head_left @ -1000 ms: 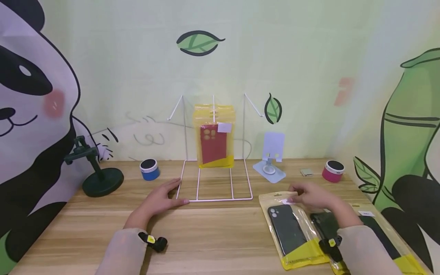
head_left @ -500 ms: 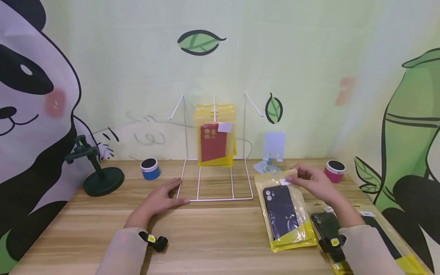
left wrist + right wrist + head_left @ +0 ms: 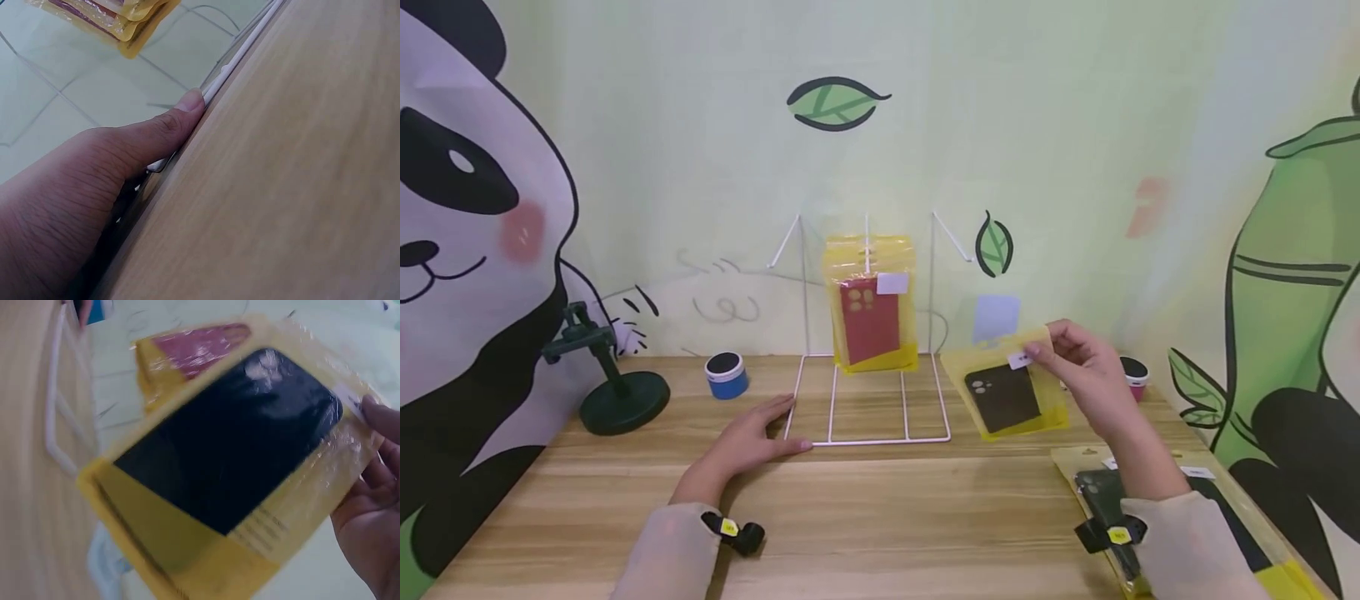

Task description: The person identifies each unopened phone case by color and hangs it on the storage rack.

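Between thumb and fingers, my right hand pinches the top right corner of a packaged phone case, a dark case in a clear and yellow bag, lifted off the table. The right wrist view shows the black phone case tilted inside its bag. My left hand rests at the front left corner of a white wire rack, its thumb on the front bar. In the left wrist view that thumb lies along the wire. A bagged red phone case hangs from the rack's middle hook, with more bags behind it.
More bagged phone cases lie under my right forearm. A light phone stand is partly hidden behind the held bag. A pink-based speaker sits behind my right hand. At left are a blue round speaker and a dark green stand.
My right hand has raised the bagged dark phone case off the table, upward and toward the rack, and the bag now tilts. My left hand has stayed on the rack's corner.
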Demonstrator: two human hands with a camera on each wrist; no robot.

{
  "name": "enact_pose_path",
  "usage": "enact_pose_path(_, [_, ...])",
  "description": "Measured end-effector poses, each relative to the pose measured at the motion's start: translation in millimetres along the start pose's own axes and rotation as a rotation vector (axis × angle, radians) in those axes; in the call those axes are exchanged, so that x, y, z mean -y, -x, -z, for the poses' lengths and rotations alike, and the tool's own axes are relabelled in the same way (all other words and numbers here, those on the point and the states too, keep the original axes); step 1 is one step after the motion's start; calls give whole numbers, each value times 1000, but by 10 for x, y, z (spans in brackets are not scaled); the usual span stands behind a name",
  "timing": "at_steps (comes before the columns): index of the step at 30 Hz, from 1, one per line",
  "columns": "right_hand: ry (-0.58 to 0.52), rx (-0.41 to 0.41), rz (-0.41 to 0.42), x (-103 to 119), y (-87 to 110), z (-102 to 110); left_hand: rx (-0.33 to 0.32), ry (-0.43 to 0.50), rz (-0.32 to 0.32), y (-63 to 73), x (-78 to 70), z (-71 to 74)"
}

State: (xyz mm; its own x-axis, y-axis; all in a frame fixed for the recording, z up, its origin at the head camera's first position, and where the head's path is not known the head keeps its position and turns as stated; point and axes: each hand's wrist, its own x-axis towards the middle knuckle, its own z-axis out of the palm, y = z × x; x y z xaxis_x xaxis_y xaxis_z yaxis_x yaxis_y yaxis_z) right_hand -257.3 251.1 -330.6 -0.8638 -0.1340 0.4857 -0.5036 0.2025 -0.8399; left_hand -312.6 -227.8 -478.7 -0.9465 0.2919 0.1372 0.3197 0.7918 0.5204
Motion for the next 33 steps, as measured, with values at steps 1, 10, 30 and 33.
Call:
enact_pose_path(1, [-36, -26, 8, 43, -44, -42, -3, -1, -3, 11, 15, 6])
enact_pose_path(10, [-383, -251, 69, 387, -489, -438, -17, -14, 2, 50, 93, 55])
enact_pose_path(30, [-321, -415, -25, 136, -851, -600, 6, 5, 9, 34, 36, 36])
enact_pose_path(33, [-288, -438, -25, 71, -900, -602, 5, 9, 11, 22, 8, 26])
